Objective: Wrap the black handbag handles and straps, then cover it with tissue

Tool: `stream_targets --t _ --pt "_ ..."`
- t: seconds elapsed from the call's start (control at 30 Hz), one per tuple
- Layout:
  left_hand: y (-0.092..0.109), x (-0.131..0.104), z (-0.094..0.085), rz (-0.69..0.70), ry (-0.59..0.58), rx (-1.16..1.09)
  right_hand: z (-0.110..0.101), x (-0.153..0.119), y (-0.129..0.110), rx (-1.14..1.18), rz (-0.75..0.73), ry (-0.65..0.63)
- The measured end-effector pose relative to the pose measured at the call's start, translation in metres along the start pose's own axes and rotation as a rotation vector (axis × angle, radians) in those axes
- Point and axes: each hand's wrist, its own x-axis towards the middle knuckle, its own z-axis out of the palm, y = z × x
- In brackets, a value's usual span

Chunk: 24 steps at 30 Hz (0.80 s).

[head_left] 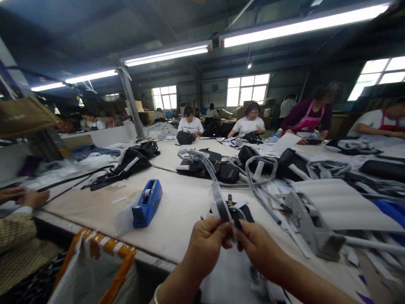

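Observation:
Between my two hands runs a black strap [220, 202] wrapped in clear plastic film, arching up and away over the table. My left hand [207, 238] pinches the strap between thumb and fingers. Close beside it, my right hand [256, 242] is closed with its fingertips at the same wrapped part. Just behind the fingers lies a black piece with a metal buckle [230, 202], partly hidden by my hands. White sheet material [226, 270] hangs or lies below my wrists.
A blue tape dispenser [147, 203] stands to the left, a grey dispenser [313, 226] to the right. Black bags [133, 162] and wrapped straps cover the table [180, 198]. An orange-rimmed bin [122, 270] is at the front edge. A co-worker's hands [28, 197] are at far left.

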Motion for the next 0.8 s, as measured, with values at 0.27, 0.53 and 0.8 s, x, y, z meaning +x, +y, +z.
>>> stream_targets --t 0.27,0.53,0.8 --pt "-0.006 0.002 -0.001 -0.161 -0.056 -0.098 -0.009 0.001 0.012 -0.512 -0.137 -0.006" --pt "-0.011 0.001 -0.001 -0.197 -0.016 -0.107 -0.007 0.005 0.015 -0.604 -0.164 0.048" --pt "-0.02 -0.002 0.009 -0.323 0.038 -0.327 -0.006 0.006 0.015 -0.779 -0.334 0.093"
